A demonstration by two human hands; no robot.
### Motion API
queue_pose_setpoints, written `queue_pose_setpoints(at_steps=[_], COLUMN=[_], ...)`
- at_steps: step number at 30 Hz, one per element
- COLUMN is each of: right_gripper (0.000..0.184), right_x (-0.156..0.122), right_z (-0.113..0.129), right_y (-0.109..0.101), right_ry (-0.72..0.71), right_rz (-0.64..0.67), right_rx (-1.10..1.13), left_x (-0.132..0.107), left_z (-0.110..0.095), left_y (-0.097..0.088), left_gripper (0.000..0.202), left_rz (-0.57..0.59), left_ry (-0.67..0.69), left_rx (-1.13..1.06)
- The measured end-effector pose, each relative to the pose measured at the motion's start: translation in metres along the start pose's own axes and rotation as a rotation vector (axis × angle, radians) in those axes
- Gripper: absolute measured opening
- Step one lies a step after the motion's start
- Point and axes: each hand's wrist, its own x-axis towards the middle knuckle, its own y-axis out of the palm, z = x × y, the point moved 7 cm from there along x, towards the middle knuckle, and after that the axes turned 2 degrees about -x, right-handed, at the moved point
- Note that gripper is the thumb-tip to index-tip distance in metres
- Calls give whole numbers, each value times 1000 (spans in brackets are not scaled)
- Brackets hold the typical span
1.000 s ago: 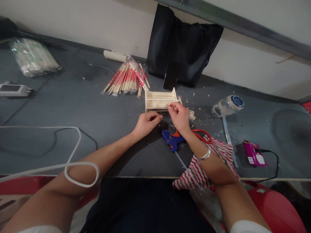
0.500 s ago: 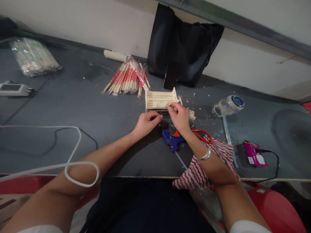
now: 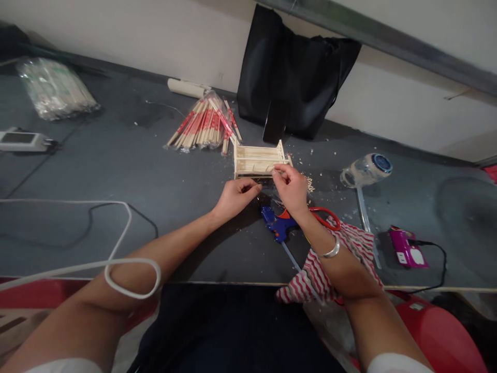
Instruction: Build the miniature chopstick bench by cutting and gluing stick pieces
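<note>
Essentially unchanged: right hand (image 3: 290,187) fingers stayed pinched on the stick frame (image 3: 256,158) near rail; left hand (image 3: 235,198), just beside them, rested on the surface (image 3: 116,166), fingers curled together.

A black bag (image 3: 298,77) stands at the far edge of your table (image 3: 116,166). Just left of it lies a red-wrapped chopstick bundle (image 3: 202,127). A clear packet of sticks (image 3: 54,90) sits in the far left corner. Towards the right edge lie a toppled jar (image 3: 365,170) and a magenta charger (image 3: 406,248).
</note>
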Motion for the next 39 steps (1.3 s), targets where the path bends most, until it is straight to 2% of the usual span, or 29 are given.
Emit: queue_pose_setpoints(at_steps=[18, 39], right_gripper=[9, 10], right_x=[3, 4], right_z=[1, -2], right_y=[7, 11], right_ry=[10, -76], right_rz=[44, 39], right_rx=[37, -18], left_x=[1, 0], left_z=[-1, -2], left_y=[0, -2], left_gripper=[29, 28], left_rz=[4, -20], left_ry=[-4, -6], left_rx=[-2, -26])
